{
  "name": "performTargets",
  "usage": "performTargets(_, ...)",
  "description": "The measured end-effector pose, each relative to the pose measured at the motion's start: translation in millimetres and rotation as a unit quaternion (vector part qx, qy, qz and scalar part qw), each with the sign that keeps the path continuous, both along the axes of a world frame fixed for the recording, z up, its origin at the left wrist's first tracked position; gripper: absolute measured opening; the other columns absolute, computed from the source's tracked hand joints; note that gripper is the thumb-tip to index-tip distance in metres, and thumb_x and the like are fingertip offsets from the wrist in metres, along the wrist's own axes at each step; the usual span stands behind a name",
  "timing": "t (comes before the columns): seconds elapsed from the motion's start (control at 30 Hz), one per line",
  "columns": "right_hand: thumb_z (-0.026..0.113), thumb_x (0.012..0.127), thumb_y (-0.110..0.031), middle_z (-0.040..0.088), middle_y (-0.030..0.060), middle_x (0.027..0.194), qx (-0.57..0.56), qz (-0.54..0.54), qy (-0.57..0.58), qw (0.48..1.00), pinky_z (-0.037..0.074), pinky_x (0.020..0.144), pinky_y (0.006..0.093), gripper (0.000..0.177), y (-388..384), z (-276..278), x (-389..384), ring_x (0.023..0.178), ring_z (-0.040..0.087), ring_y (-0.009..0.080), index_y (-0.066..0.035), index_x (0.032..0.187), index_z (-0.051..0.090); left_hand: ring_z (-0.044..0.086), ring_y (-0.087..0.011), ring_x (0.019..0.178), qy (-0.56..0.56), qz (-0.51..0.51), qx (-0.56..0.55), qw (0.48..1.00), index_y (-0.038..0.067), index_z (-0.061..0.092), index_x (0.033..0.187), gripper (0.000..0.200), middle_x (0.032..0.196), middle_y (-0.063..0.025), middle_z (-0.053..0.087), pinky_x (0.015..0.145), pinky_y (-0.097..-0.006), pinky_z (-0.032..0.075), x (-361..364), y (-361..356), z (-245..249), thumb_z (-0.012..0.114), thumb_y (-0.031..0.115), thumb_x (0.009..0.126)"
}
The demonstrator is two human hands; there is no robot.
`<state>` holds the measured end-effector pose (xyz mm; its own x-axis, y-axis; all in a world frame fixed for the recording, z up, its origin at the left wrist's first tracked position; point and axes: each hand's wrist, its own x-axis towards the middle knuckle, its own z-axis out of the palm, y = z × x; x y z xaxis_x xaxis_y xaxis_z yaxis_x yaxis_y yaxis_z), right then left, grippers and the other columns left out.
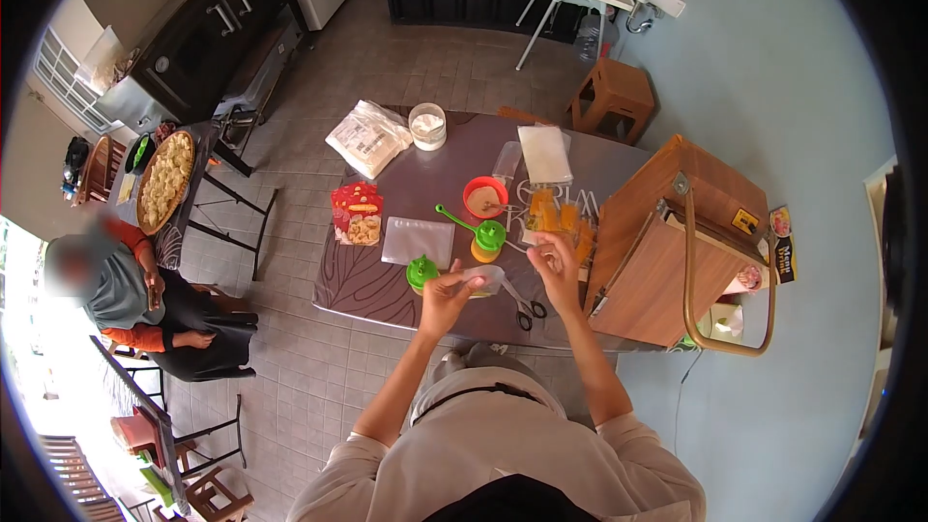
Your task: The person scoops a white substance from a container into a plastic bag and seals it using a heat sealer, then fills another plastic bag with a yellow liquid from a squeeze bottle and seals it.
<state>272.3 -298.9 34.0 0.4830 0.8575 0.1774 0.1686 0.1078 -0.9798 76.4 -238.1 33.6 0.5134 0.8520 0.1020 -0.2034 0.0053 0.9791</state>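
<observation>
My left hand and my right hand hold a small clear plastic bag between them, just above the near edge of the dark table. The left hand grips the bag's left side and the right hand pinches its upper right corner. Black scissors lie on the table directly below the bag. A green lidded container stands just left of my left hand. A green and orange container sits behind the bag, with a green spoon beside it.
An orange bowl, filled orange snack bags, an empty clear bag, red packets, white bag stacks and a white tub lie on the table. A wooden sealing machine stands right. A seated person is at left.
</observation>
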Motion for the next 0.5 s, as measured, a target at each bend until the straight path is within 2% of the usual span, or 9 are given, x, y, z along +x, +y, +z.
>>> performTargets(0.03, 0.072, 0.071, -0.016, 0.049, 0.0060, 0.099, 0.000, 0.002, 0.001, 1.000, 0.041, 0.072, 0.0259, 0.041, 4.2, -23.6, 1.8, 0.086, 0.052, 0.0153, -0.012, 0.110, 0.059, 0.055, -0.0030, 0.073, 0.003, 0.024, -0.011, 1.000, 0.002, 0.068, 0.085, 0.008, 0.078, -0.0008, 0.067, 0.107, -0.0336, 0.021, -4.7, 0.4, 0.7, 0.067, 0.005, 0.078)
performTargets(0.1, 0.076, 0.066, -0.020, 0.046, 0.0089, 0.109, -0.110, -0.024, -0.069, 0.991, 0.043, 0.079, 0.0299, 0.062, 14.8, -68.7, 2.1, 0.094, 0.052, 0.0222, -0.011, 0.121, 0.049, 0.056, -0.0037, 0.074, -0.003, 0.042, -0.020, 0.999, 0.001, 0.068, 0.084, 0.007, 0.078, -0.0014, 0.067, 0.107, -0.0332, 0.021, -12.3, 2.0, -5.9, 0.067, 0.004, 0.077)
performTargets(0.13, 0.076, 0.066, -0.020, 0.046, 0.0089, 0.109, -0.107, -0.020, -0.068, 0.992, 0.043, 0.079, 0.0299, 0.062, 22.6, -96.6, 0.7, 0.094, 0.052, 0.0222, -0.011, 0.121, 0.049, 0.057, -0.0044, 0.075, -0.012, 0.059, -0.029, 0.998, 0.001, 0.067, 0.083, 0.007, 0.078, -0.0020, 0.067, 0.107, -0.0327, 0.021, -14.8, 2.9, -8.9, 0.068, 0.003, 0.077)
performTargets(0.2, 0.080, 0.061, -0.023, 0.042, 0.0114, 0.119, -0.049, -0.050, -0.247, 0.967, 0.043, 0.084, 0.0367, 0.073, 41.6, -149.2, -6.1, 0.101, 0.050, 0.0287, -0.008, 0.123, 0.045, 0.057, -0.0050, 0.075, -0.021, 0.064, -0.038, 0.997, 0.000, 0.067, 0.083, 0.007, 0.078, -0.0026, 0.067, 0.107, -0.0322, 0.022, -17.8, 3.7, -10.3, 0.068, 0.003, 0.076)
performTargets(0.23, 0.081, 0.058, -0.022, 0.045, 0.0126, 0.120, -0.012, -0.062, -0.197, 0.978, 0.041, 0.087, 0.0411, 0.072, 53.3, -156.0, -13.8, 0.103, 0.050, 0.0319, -0.007, 0.119, 0.046, 0.057, -0.0057, 0.076, -0.031, 0.064, -0.049, 0.996, -0.001, 0.067, 0.082, 0.008, 0.078, -0.0031, 0.067, 0.106, -0.0317, 0.023, -18.9, 3.9, -9.7, 0.069, 0.003, 0.076)
performTargets(0.27, 0.081, 0.058, -0.022, 0.045, 0.0126, 0.120, -0.008, -0.057, -0.197, 0.979, 0.041, 0.087, 0.0411, 0.072, 57.9, -160.7, -14.5, 0.103, 0.050, 0.0319, -0.007, 0.119, 0.046, 0.057, -0.0057, 0.076, -0.031, 0.070, -0.046, 0.996, -0.001, 0.067, 0.082, 0.008, 0.078, -0.0031, 0.067, 0.106, -0.0317, 0.023, -20.0, 2.7, -9.1, 0.069, 0.003, 0.076)
performTargets(0.33, 0.082, 0.058, -0.021, 0.053, 0.0122, 0.110, -0.015, -0.017, -0.171, 0.985, 0.043, 0.085, 0.0386, 0.068, 67.3, -154.3, -19.0, 0.101, 0.053, 0.0294, -0.007, 0.116, 0.049, 0.057, -0.0061, 0.076, -0.036, 0.071, -0.051, 0.996, -0.001, 0.067, 0.083, 0.008, 0.079, -0.0033, 0.067, 0.105, -0.0311, 0.024, -20.2, 1.3, -4.7, 0.069, 0.003, 0.076)
performTargets(0.37, 0.082, 0.057, -0.020, 0.059, 0.0104, 0.099, -0.041, -0.011, -0.099, 0.994, 0.045, 0.083, 0.0370, 0.062, 69.5, -151.4, -21.4, 0.096, 0.057, 0.0277, -0.006, 0.110, 0.052, 0.057, -0.0061, 0.076, -0.035, 0.076, -0.048, 0.995, -0.001, 0.067, 0.083, 0.008, 0.079, -0.0033, 0.067, 0.105, -0.0311, 0.024, -20.6, 0.8, -2.6, 0.069, 0.003, 0.076)
performTargets(0.5, 0.082, 0.057, -0.017, 0.058, 0.0106, 0.096, -0.052, -0.042, -0.145, 0.987, 0.045, 0.081, 0.0362, 0.058, 65.4, -150.0, -19.3, 0.092, 0.057, 0.0280, -0.006, 0.106, 0.054, 0.054, -0.0061, 0.078, -0.030, 0.067, -0.094, 0.993, 0.000, 0.068, 0.080, 0.006, 0.079, -0.0024, 0.066, 0.102, -0.0317, 0.029, -20.7, -2.4, 8.1, 0.069, 0.000, 0.074)
